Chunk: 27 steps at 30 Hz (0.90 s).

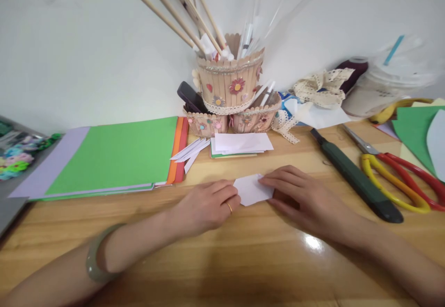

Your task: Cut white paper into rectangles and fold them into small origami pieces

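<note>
A small piece of white paper (251, 191) with angled corners lies between my two hands, low over the wooden table (222, 265). My left hand (208, 204), with a ring on one finger, has its curled fingers closed on the paper's left edge. On the right edge, my right hand (295, 193) pinches the paper between thumb and fingertips. Just behind the paper sits a small stack of white slips (241, 142), with green showing beneath. Several narrow folded white strips (191, 148) lie to its left.
Coloured sheets, green (114, 154) on top, lie at left. A decorated wooden holder (231, 80) with sticks stands against the wall. At right are a dark green cutter (358, 177), scissors (396, 177) with red and yellow handles, lace ribbon (323, 87) and a lidded plastic cup (385, 82).
</note>
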{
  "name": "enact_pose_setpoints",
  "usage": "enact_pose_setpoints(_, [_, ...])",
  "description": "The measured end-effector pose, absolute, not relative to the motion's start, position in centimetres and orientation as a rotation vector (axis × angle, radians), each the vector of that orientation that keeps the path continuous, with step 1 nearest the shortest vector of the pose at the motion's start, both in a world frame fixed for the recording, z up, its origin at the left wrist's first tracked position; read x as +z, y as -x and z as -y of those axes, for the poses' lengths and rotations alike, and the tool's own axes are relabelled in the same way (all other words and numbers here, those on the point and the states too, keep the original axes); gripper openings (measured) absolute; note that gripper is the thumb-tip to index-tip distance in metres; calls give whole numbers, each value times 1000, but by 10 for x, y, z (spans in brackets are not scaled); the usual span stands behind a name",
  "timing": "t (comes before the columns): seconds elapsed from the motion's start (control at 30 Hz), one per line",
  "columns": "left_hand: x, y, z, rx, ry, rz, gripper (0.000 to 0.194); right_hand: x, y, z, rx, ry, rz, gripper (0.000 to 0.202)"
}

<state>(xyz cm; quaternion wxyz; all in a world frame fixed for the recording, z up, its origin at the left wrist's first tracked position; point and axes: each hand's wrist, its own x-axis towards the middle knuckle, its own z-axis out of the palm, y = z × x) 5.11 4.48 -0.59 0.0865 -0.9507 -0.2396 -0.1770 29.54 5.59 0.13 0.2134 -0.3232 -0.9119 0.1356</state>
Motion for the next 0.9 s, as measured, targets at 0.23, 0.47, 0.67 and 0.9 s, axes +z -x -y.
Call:
enact_pose_setpoints(0.23, [-6,-52,-41,-552,2747,706,25,-5,-298,-49,373,961,2503,24])
enact_pose_setpoints(0.47, [-9,-54,-39,-539,2900,917,19,-4,-294,-50,182,895,2521,10])
enact_pose_setpoints(0.67, [-3,-55,-41,-613,3085,1221,11,-3,-293,-49,577,1048,2391,13])
enact_pose_setpoints(0.9, [-4,-58,-39,-989,3149,1588,8,-3,-293,-51,738,1120,2328,15])
